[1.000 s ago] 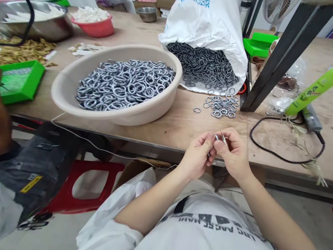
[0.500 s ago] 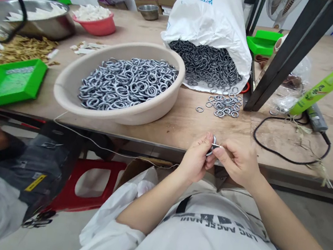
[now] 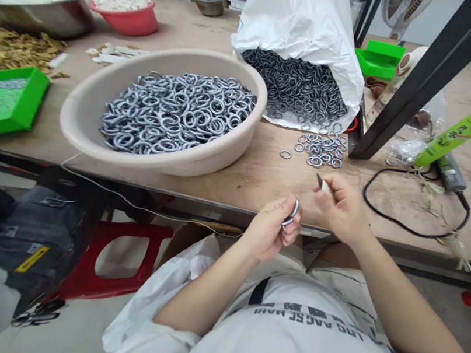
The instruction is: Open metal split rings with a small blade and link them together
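Observation:
My left hand (image 3: 274, 226) is closed on a grey ring (image 3: 291, 213), just off the table's front edge. Right of it and a little higher, my right hand (image 3: 339, 207) grips a small pointed blade (image 3: 318, 180), its dark tip up and to the left, apart from the ring. Beyond my hands lies a small pile of loose rings (image 3: 322, 148) on the wooden table (image 3: 258, 171). A large beige basin (image 3: 68, 110) full of grey rings stands to the left. Behind the pile a white sack (image 3: 298, 21) lies open with many rings in its mouth.
A dark metal post (image 3: 422, 80) rises right of the pile. Near it are a lime-green tube (image 3: 468, 128) and a black cable (image 3: 392, 223). Far left are a green tray (image 3: 29, 104), a steel bowl (image 3: 64, 18) and a red bowl (image 3: 130, 20). Another person sits at lower left.
My right hand has moved up and away from my left hand, taking the blade off the ring. The ring stays in my left hand. The camera view has shifted slightly.

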Tool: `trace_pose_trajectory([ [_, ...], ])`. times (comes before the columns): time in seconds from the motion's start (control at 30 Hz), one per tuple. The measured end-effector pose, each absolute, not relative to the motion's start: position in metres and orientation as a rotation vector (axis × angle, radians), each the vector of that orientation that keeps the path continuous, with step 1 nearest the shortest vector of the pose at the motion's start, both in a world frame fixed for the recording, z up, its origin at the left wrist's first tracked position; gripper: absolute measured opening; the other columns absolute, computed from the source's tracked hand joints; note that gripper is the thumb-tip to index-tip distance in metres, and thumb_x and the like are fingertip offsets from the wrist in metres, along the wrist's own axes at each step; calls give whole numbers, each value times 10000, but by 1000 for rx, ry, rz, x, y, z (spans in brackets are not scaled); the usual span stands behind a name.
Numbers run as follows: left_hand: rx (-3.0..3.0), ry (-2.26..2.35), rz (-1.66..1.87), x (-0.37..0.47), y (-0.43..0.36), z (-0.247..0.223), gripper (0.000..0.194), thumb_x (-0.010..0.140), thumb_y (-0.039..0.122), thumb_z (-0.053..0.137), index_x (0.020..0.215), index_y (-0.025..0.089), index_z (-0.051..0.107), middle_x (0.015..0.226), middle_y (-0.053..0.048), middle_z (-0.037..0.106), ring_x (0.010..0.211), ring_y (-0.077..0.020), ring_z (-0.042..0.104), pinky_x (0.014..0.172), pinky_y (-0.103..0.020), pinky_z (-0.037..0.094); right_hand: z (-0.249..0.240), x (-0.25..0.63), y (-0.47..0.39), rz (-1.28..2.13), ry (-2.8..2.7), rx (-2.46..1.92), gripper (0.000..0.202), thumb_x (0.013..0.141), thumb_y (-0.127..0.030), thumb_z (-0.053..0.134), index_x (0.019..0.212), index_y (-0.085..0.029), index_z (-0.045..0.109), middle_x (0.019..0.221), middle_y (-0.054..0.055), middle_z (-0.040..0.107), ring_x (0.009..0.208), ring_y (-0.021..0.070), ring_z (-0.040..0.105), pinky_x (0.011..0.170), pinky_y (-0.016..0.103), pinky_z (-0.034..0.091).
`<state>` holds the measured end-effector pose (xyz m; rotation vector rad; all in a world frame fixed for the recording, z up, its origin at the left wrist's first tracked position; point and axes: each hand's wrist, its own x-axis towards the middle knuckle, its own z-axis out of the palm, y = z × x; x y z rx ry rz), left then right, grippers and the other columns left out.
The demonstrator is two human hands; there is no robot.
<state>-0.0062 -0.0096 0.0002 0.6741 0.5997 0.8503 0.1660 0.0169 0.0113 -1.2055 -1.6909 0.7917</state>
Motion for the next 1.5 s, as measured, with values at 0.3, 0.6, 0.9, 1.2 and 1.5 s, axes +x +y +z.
trace_pose_trajectory([
  [0.3, 698, 706, 980, -41, -4, 6, 380, 862, 506, 658, 829, 127, 661, 604, -20, 621, 459, -82, 523, 405, -179, 425, 14, 113, 117, 367, -2075, -1486, 248, 855, -414, 670, 976, -204, 719, 927, 58, 671, 826, 213, 600, 715, 309, 406],
  [0.6, 529, 811, 1166, -45, 12, 3, 392, 783, 510, 747, 930, 168, 622, 729, 34, 568, 519, -51, 512, 424, -157, 433, 13, 125, 121, 650, -2020, -1525, 192, 791, -368, 729, 801, -177, 719, 772, 56, 697, 735, 206, 613, 700, 321, 433],
  [0.9, 838, 860, 1228, 12, -4, -3, 441, 817, 585, 675, 777, 173, 524, 623, 54, 450, 477, -35, 347, 404, -146, 248, 9, 127, -2, 993, -1256, -1111, 233, 859, -396, 700, 802, -198, 591, 725, -19, 612, 663, 121, 560, 635, 258, 456],
  [1.2, 840, 799, 1126, 23, -19, 9, 436, 875, 562, 602, 720, 181, 458, 542, 60, 394, 429, -46, 281, 391, -174, 200, 11, 156, -3, 1077, -1390, -1006, 336, 935, -508, 583, 822, -195, 629, 683, -16, 570, 612, 121, 532, 582, 263, 409],
  [1.5, 795, 773, 1121, 27, -18, 6, 444, 836, 563, 656, 719, 183, 458, 529, 71, 373, 436, -48, 281, 402, -173, 229, 18, 174, -25, 798, -1880, -1076, 391, 987, -428, 523, 695, -180, 602, 642, -5, 584, 607, 114, 506, 594, 261, 347],
])
